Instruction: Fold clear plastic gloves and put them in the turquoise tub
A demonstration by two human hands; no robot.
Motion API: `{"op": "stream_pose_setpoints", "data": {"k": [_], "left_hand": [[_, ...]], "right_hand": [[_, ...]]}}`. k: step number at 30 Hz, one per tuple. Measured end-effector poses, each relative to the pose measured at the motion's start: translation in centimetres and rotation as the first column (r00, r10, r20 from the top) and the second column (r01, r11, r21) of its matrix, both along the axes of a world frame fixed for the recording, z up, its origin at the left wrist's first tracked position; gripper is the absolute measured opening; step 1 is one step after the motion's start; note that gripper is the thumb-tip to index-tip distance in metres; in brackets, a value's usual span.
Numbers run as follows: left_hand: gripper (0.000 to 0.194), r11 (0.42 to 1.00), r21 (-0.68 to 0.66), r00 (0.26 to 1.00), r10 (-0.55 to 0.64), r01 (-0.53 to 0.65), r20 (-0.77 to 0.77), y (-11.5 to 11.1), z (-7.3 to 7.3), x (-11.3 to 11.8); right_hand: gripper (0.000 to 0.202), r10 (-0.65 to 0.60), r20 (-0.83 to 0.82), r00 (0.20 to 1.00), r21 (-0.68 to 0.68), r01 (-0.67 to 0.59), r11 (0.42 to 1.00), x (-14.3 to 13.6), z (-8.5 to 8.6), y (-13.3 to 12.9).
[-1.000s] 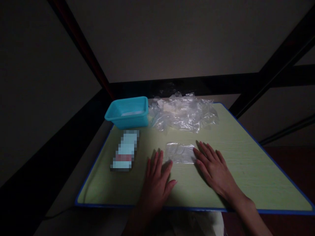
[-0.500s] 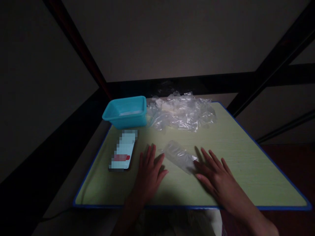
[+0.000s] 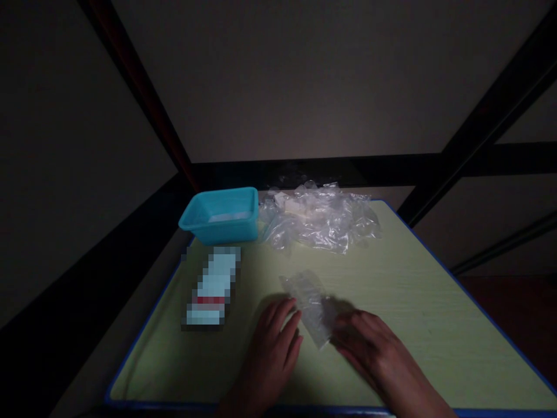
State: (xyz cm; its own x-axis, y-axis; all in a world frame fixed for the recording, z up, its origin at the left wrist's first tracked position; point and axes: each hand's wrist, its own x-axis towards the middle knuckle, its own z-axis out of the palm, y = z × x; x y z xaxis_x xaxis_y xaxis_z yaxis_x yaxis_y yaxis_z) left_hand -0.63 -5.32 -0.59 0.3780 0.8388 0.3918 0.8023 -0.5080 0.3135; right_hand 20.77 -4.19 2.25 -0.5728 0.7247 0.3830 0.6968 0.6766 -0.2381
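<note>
A clear plastic bag point(image 3: 312, 305) lies at a slant on the pale green table point(image 3: 418, 325), between my hands. To its left is my left hand point(image 3: 276, 348), fingers curved and a little apart, with nothing visible in them. My right hand point(image 3: 376, 351) is at the bag's right edge, its fingers bent downward; their tips are dim and blurred, so a grip on the bag cannot be made out.
A turquoise basket point(image 3: 226, 232) stands at the back left, with a lit, pixelated phone point(image 3: 215, 284) in front of it. Crumpled clear plastic bags point(image 3: 326, 220) are heaped at the back middle. The table has a blue edge.
Both hands have bent their spread fingers. The bag has turned to a steeper slant. The whole view has shifted, so the table appears lower.
</note>
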Motion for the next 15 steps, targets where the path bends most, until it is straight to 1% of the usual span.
{"op": "stream_pose_setpoints", "data": {"k": [4,7,10,15], "left_hand": [[0.033,0.998,-0.030,0.998,-0.054,0.054,-0.013,-0.2,0.5,0.6],[0.032,0.997,-0.053,0.998,-0.065,0.063,-0.028,0.1,0.6,0.8],[0.030,0.996,-0.058,0.996,-0.078,0.075,-0.051,0.2,0.6,0.9],[0.030,0.995,-0.091,0.998,-0.054,0.050,-0.040,0.3,0.7,0.9]], "right_hand": [[0.012,0.052,-0.041,0.998,0.064,-0.050,0.997,-1.7,0.0,0.4],[0.009,0.082,-0.014,0.997,0.123,-0.080,0.989,-2.7,-0.2,0.5],[0.010,0.092,0.006,0.996,0.176,-0.091,0.980,-3.2,-0.6,0.6],[0.015,0.065,0.011,0.998,0.161,-0.066,0.985,-3.5,-1.0,0.4]]}}
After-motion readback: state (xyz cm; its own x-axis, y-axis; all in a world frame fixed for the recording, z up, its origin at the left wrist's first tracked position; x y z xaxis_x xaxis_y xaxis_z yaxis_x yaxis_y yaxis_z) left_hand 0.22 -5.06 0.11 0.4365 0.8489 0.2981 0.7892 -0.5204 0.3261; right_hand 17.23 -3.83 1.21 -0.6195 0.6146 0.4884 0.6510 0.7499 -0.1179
